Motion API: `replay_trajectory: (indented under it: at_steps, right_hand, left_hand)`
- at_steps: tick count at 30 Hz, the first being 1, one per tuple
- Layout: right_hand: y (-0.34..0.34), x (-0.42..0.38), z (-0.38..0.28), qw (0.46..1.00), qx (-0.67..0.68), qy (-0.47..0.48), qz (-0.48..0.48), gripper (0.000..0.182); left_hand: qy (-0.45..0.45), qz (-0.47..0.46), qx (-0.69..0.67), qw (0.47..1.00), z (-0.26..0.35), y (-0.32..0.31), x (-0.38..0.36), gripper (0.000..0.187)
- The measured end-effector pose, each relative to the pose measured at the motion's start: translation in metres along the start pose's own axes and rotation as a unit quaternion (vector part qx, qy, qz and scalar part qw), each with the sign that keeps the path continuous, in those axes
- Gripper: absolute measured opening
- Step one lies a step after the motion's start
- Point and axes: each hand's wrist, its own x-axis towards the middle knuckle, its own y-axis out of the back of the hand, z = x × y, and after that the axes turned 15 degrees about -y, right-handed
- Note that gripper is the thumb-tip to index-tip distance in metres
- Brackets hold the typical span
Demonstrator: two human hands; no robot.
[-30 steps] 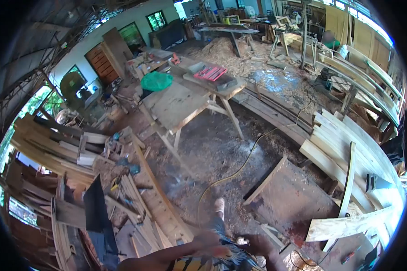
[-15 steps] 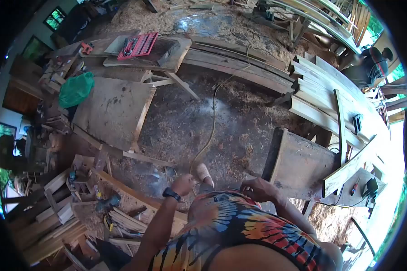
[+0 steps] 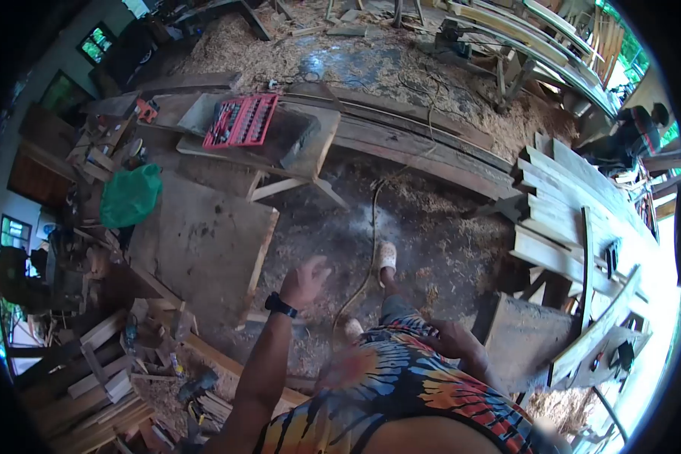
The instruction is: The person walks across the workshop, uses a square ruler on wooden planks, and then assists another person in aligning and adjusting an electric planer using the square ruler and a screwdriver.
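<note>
My left hand (image 3: 305, 281), with a dark watch (image 3: 281, 305) on the wrist, is held out over the floor. It is empty, its fingers loosely bent and apart, near the edge of a wide wooden board (image 3: 204, 234). My right hand (image 3: 448, 338) hangs beside my tie-dye shirt (image 3: 401, 378); its fingertips are partly hidden, and no object shows in it. One of my feet, in a light clog (image 3: 387, 257), is forward on the floor close to a long cable (image 3: 374, 219). The other clog (image 3: 352, 328) shows partly behind.
A red socket-tool case (image 3: 242, 121) lies on a worktable at the left, with a green bag (image 3: 131, 195) nearby. Stacked planks (image 3: 567, 197) and a low bench (image 3: 533, 333) stand right. Scrap wood (image 3: 106, 416) lies lower left. Another person (image 3: 632, 140) is at the far right.
I have stepped forward, one foot now further ahead. My left hand has swung up and forward and its fingers have loosened. The right hand has shifted slightly right and down.
</note>
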Motion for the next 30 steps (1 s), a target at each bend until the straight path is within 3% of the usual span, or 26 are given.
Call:
replay_trajectory:
  at_steps: [3,6,8,10,13,14,16,18,19,23,26,28,30]
  right_hand:
    - [0.036,0.054,-0.012,1.0,-0.008,-0.003,0.002,0.049]
    - [0.081,0.113,-0.015,0.999,-0.016,-0.031,0.014,0.048]
    - [0.116,0.157,-0.004,0.995,0.01,0.062,0.072,0.049]
    - [0.173,0.179,-0.018,0.995,-0.057,-0.012,0.083,0.045]
    - [0.25,0.22,-0.024,0.992,0.037,0.045,0.112,0.041]
    - [0.278,0.227,-0.031,0.989,0.039,0.074,0.125,0.038]
    - [0.323,0.25,-0.035,0.969,-0.106,0.088,0.204,0.038]
    - [0.363,0.269,-0.046,0.975,-0.067,0.05,0.204,0.039]
    - [0.38,0.278,-0.053,0.977,-0.047,0.031,0.207,0.04]
    - [0.418,0.328,-0.061,0.972,-0.049,0.071,0.219,0.041]
    - [0.44,0.363,-0.086,0.986,-0.057,0.066,0.145,0.044]
    - [0.452,0.398,-0.095,0.994,-0.041,0.044,0.095,0.047]
    - [0.467,0.445,-0.101,0.997,-0.032,0.047,0.045,0.047]
  left_hand:
    - [-0.015,0.028,0.069,0.997,-0.003,0.016,0.064,0.033]
    - [-0.042,0.091,0.065,0.993,-0.046,0.003,0.117,0.028]
    - [-0.026,0.108,0.09,0.99,-0.03,0.004,0.156,0.025]
    - [-0.028,0.114,0.087,0.989,-0.007,0.008,0.195,0.022]
    - [-0.022,0.141,0.09,0.986,0.016,0.027,0.264,0.019]
    - [-0.008,0.143,0.097,0.985,0.019,0.028,0.279,0.019]
    - [0.005,0.183,0.105,0.977,0.003,0.03,0.302,0.02]
    - [0.024,0.216,0.134,0.967,-0.001,0.049,0.327,0.02]
    - [-0.017,0.242,0.085,0.966,-0.016,0.058,0.338,0.02]
    - [0.027,0.314,0.209,0.926,-0.046,0.106,0.367,0.021]
    - [0.107,0.365,0.232,0.895,-0.078,0.145,0.387,0.023]
    - [0.144,0.421,0.292,0.847,-0.129,0.165,0.401,0.019]
    - [0.212,0.415,0.295,0.834,-0.137,0.191,0.411,0.023]
